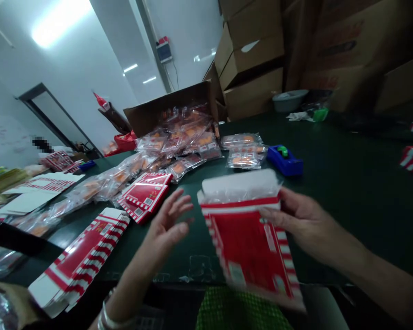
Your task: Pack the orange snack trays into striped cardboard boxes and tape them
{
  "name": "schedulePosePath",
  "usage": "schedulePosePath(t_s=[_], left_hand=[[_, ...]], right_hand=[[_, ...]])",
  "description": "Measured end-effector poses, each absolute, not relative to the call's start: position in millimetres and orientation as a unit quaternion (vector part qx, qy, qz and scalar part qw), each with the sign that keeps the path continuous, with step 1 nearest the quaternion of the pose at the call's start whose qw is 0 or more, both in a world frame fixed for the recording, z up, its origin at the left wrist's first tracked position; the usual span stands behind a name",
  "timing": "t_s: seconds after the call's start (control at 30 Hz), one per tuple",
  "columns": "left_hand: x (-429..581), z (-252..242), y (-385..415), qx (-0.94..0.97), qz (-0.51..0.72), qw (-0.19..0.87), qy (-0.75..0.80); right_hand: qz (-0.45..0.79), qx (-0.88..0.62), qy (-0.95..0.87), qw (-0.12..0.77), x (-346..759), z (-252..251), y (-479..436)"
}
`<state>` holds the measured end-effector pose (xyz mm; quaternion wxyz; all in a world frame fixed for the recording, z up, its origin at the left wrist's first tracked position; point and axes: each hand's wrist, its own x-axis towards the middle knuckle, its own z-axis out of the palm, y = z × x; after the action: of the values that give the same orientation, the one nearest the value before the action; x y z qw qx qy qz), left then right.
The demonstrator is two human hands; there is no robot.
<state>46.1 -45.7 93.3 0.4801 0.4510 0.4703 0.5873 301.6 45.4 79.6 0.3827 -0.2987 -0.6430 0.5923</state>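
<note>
My right hand (298,213) grips a red and white striped carton (248,247) by its upper right edge. The carton is tilted at the table's front edge, its white top flap up and clear plastic showing at its mouth. My left hand (172,220) is to the left of the carton, apart from it, with fingers spread and nothing in them. Behind that hand lie red printed cartons (146,195), stacked flat. Further left is a pile of flattened striped cartons (86,256).
Clear packets with orange contents (189,133) spill from a cardboard box (168,101) onto the dark green table (344,183). A blue tape dispenser (285,160) stands behind the carton. Large cardboard boxes (254,59) and a grey basin (289,101) are at the back.
</note>
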Motion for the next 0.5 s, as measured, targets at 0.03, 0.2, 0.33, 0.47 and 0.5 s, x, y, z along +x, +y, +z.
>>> schedulePosePath(t_s=[0.03,0.2,0.33,0.47,0.5], left_hand=[[51.6,81.0,-55.1,0.450,0.573,0.512,0.456],[99.0,-11.4,-85.0,0.254,0.606,0.578,0.484],[116.9,-35.9,-95.3,0.202,0.646,0.511,0.529],[109.5,-20.5,-99.7,0.282,0.569,0.490,0.597],[107.0,-16.3,-99.7,0.301,0.544,0.492,0.609]], right_hand=[[0.680,-0.277,-0.586,0.342,302.3,72.6,37.6],[0.775,-0.357,-0.378,0.359,294.7,-6.7,-11.6],[0.722,-0.431,-0.370,0.395,302.4,-33.9,-33.0],[0.674,-0.449,-0.486,0.329,322.6,-20.6,-31.1],[0.645,-0.449,-0.527,0.324,327.1,-15.8,-30.6]])
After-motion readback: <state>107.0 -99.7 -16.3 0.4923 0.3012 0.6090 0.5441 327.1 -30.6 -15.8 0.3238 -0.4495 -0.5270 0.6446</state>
